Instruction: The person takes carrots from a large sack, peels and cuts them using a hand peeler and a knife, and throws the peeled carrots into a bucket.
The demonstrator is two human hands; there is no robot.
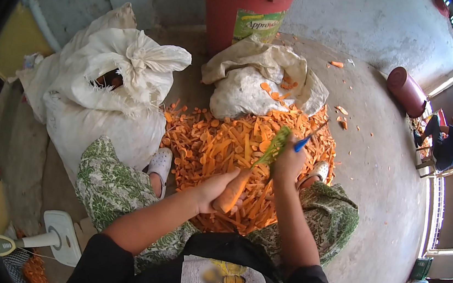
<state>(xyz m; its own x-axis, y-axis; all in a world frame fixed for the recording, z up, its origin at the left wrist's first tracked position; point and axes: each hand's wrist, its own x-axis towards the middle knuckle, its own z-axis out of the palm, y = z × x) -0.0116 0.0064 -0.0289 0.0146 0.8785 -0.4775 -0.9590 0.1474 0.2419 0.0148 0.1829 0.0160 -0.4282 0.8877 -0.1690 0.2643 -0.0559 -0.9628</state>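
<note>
My left hand (pixel 220 189) is wrapped around an orange carrot (pixel 232 193), its thick end toward me. From its far end green stems (pixel 274 146) reach up to my right hand (pixel 289 162). That hand is closed on a knife with a blue handle (pixel 301 145), the thin blade pointing up and to the right. Whether its fingers also grip the stems is hidden. Below both hands spreads a large heap of cut carrot pieces (pixel 220 146), sticks and round slices, between my feet.
White woven sacks (pixel 101 123) stand at left, one torn open. A crumpled sack (pixel 248 88) lies behind the heap, before a red bin (pixel 223 14). A dark red container (pixel 407 91) lies tipped at right. A person (pixel 447 145) sits farther off. A weighing scale (pixel 64 238) is lower left.
</note>
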